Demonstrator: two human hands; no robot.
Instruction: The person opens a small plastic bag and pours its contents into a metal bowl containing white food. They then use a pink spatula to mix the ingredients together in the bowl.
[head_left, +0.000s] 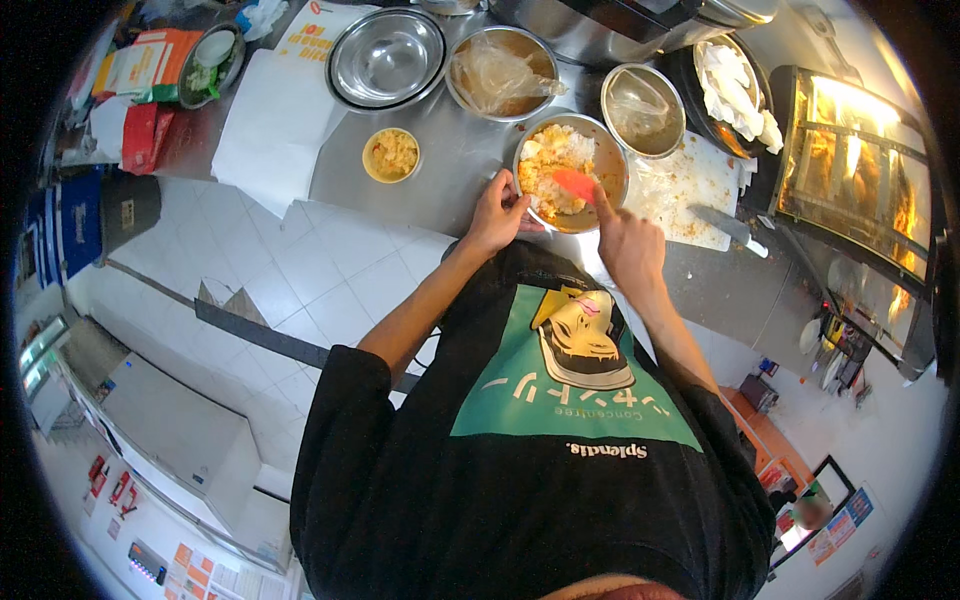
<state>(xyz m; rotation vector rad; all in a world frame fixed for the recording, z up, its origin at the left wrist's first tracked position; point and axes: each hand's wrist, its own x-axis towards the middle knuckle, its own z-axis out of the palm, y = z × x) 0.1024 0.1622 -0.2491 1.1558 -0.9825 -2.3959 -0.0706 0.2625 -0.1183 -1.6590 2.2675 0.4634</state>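
Note:
A steel bowl (613, 161) of white and orange-coloured rice (559, 154) stands at the counter's front edge. My left hand (496, 214) grips its near left rim, some fingers hidden under the bowl. In my right hand (630, 244) is a red spatula (575, 185), index finger stretched along it; its blade rests on the rice, and the handle is hidden by the hand. To the left, apart from both hands, stands a small yellow tub (369, 159) filled with similar rice.
Behind are stacked steel bowls (386, 60) and two bowls holding plastic bags (499, 71) (637, 105). A knife (724, 227) lies on the white cutting board (675, 202) at right, near a lit glass food warmer (855, 165). White paper (266, 127) overhangs the counter's left edge.

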